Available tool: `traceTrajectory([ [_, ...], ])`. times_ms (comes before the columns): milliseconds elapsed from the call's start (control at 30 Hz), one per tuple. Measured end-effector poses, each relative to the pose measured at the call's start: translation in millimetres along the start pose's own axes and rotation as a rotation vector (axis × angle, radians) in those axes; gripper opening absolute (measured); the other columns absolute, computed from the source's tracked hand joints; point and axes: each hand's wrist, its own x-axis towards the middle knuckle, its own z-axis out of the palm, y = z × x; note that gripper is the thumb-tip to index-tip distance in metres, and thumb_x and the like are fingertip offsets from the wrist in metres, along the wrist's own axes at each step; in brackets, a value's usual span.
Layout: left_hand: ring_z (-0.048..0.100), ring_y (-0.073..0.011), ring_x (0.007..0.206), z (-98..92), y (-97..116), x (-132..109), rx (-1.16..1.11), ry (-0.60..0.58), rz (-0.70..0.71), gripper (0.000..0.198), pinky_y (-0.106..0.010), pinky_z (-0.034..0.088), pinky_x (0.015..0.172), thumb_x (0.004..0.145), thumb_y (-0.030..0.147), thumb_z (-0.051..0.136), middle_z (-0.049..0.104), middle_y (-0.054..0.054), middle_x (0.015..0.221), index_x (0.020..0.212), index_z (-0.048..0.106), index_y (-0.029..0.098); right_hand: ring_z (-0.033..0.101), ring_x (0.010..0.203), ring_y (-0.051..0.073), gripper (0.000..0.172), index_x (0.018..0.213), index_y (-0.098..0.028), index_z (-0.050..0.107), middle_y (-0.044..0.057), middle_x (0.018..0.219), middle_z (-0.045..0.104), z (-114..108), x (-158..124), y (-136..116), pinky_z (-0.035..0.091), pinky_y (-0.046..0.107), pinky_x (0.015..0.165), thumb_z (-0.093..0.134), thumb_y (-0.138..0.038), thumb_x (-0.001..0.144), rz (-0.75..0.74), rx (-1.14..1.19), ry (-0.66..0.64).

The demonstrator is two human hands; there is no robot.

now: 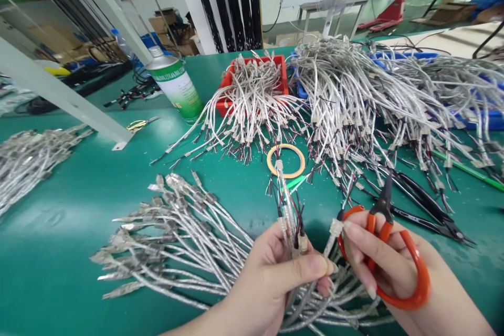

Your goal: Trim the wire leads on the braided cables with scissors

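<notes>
Low over the green bench (59, 231), the left hand (275, 273) is clenched around a small bunch of silver foil-wrapped cables (289, 210), held upright, probably so their red and black wire ends fan out in plain sight above the thumb. The right hand (386, 268) grips the orange-handled scissors (422, 278), blades up and away, while its fingertips pinch 1 cable end (334, 231) just beside the bunch, seemingly parking the tool to free the fingertips. A heap of like cables (177, 241) lies beneath and left of both hands.
</notes>
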Motion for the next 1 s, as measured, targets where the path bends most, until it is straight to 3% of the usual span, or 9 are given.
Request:
traceTrajectory([
  [233,0.060,-0.0088,0.053,-1.7,-3,-1,0.084,-0.005,-0.012,0.031,-0.021,0.049,0.057,0.063,0.022,0.088,0.062,0.001,0.061,0.073,0.059,0.014,0.052,0.043,0.017,0.034,0.064,-0.021,0.071,0.000,0.046,0.060,-9,-4,9,0.046,0.028,0.042,0.085,-0.052,0.069,0.096,-0.004,-0.041],
  [433,0.059,-0.0101,0.059,-0.7,-4,0,0.070,-0.057,-0.005,0.028,-0.022,0.049,0.059,0.069,0.022,0.084,0.066,-0.003,0.068,0.085,0.065,0.011,0.057,0.047,0.014,0.039,0.046,-0.020,0.065,0.001,0.050,0.061,-2,-6,4,0.052,0.025,0.048,0.090,-0.043,0.066,0.126,0.124,-0.119],
  [567,0.059,-0.0100,0.060,0.0,-3,1,0.053,-0.088,0.005,0.024,-0.021,0.049,0.059,0.071,0.019,0.082,0.067,-0.003,0.068,0.088,0.067,0.011,0.055,0.047,0.012,0.035,0.048,-0.020,0.068,0.000,0.050,0.061,-2,-5,5,0.051,0.021,0.048,0.090,-0.039,0.068,0.124,0.205,-0.136],
  [700,0.059,-0.0101,0.060,-0.5,-5,1,0.053,-0.134,-0.033,0.023,-0.022,0.047,0.061,0.072,0.020,0.082,0.068,-0.003,0.068,0.087,0.066,0.013,0.058,0.051,0.013,0.015,0.070,-0.026,0.078,-0.001,0.059,0.067,-9,-6,11,0.056,0.024,0.055,0.086,-0.038,0.075,0.193,0.265,-0.182],
  [767,0.060,-0.0097,0.064,-0.8,-5,1,0.063,-0.081,-0.025,0.023,-0.021,0.047,0.066,0.070,0.021,0.084,0.067,-0.002,0.070,0.082,0.065,0.013,0.059,0.054,0.013,0.013,0.084,-0.029,0.080,-0.001,0.061,0.069,-12,-7,14,0.054,0.023,0.055,0.085,-0.039,0.078,0.217,0.221,-0.193],
  [833,0.059,-0.0089,0.068,-1.2,-3,1,0.056,0.024,0.024,0.023,-0.019,0.046,0.069,0.070,0.022,0.084,0.065,-0.001,0.070,0.074,0.063,0.013,0.058,0.054,0.013,0.015,0.085,-0.028,0.080,-0.001,0.059,0.068,-16,-8,16,0.049,0.021,0.053,0.085,-0.040,0.077,0.214,0.145,-0.177],
  [900,0.052,-0.0066,0.056,-1.8,1,1,0.008,0.091,0.041,0.021,-0.017,0.041,0.057,0.073,0.025,0.081,0.057,0.003,0.058,0.072,0.063,0.016,0.057,0.054,0.013,0.018,0.079,-0.027,0.077,-0.002,0.058,0.066,-18,-9,18,0.047,0.021,0.052,0.085,-0.042,0.076,0.205,0.095,-0.185],
  [1000,0.025,-0.0032,0.040,-2.4,7,-1,-0.036,0.040,0.005,0.017,-0.016,0.020,0.042,0.073,0.026,0.081,0.035,0.011,0.045,0.078,0.067,0.017,0.053,0.050,0.012,0.027,0.077,-0.024,0.070,-0.004,0.056,0.062,-22,-9,19,0.043,0.022,0.048,0.084,-0.046,0.075,0.242,0.034,-0.262],
])
